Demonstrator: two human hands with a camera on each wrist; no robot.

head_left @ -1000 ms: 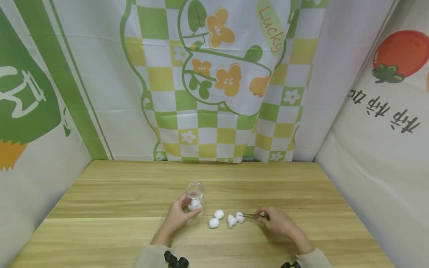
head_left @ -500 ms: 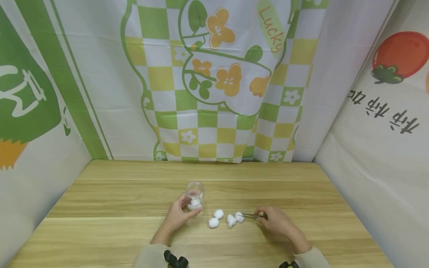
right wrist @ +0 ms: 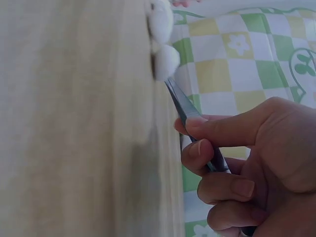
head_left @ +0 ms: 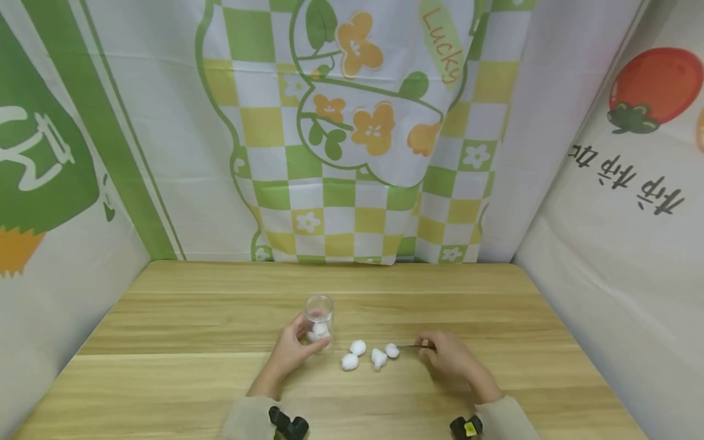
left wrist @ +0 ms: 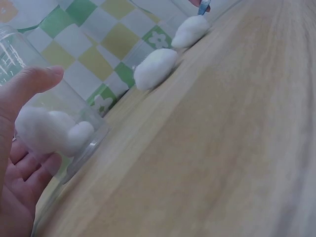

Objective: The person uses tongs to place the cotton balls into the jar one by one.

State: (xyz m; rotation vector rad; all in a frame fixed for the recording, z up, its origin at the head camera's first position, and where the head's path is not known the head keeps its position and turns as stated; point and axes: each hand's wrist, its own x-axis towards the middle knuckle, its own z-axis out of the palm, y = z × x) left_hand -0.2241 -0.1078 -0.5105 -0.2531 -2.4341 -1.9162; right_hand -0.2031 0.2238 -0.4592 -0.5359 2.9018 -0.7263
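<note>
My left hand [head_left: 293, 351] holds a clear jar [head_left: 319, 307] upright on the table, thumb on one side and fingers on the other. Several white cotton balls [left wrist: 47, 131] lie in the bottom of the jar. To its right, loose cotton balls [head_left: 349, 362] rest on the wood in two close pairs. My right hand [head_left: 450, 355] pinches metal tweezers [right wrist: 183, 101] between thumb and fingers, pointing left. Their tips touch the rightmost cotton ball [right wrist: 167, 62]; whether they grip it is hard to tell. That ball sits against its neighbour [head_left: 378, 359].
The wooden table [head_left: 220, 311] reaches back to a checkered green and yellow curtain [head_left: 341, 214]. Printed cloth walls stand at left and right. Black camera mounts [head_left: 288, 426] sit on both wrists.
The right hand has shifted slightly left, and the tweezers' prongs, seen apart before, now look like one thin line. The rightmost cotton ball has turned a little. The left hand keeps its hold.
</note>
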